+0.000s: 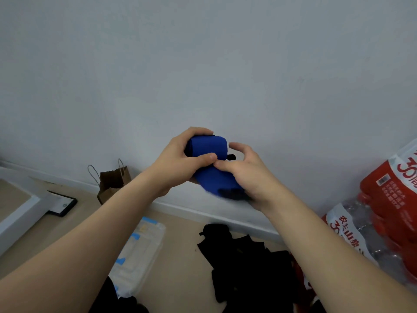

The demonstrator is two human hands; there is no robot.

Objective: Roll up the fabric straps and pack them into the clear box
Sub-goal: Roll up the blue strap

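Observation:
A blue fabric strap (208, 146), mostly wound into a roll, is held up in front of the wall. My left hand (178, 161) grips the roll, thumb pressed on its front. My right hand (250, 175) holds the loose blue tail with a black end patch, its thumb meeting my left thumb. A pile of black straps (246, 260) lies on the floor below. The clear box (140, 254), with blue clips, lies on the floor at lower left.
A brown paper bag (112, 181) stands against the wall. Red-wrapped packs of water bottles (388, 213) are stacked at the right. A white frame (20, 211) and a black-edged panel (63, 204) lie at the left.

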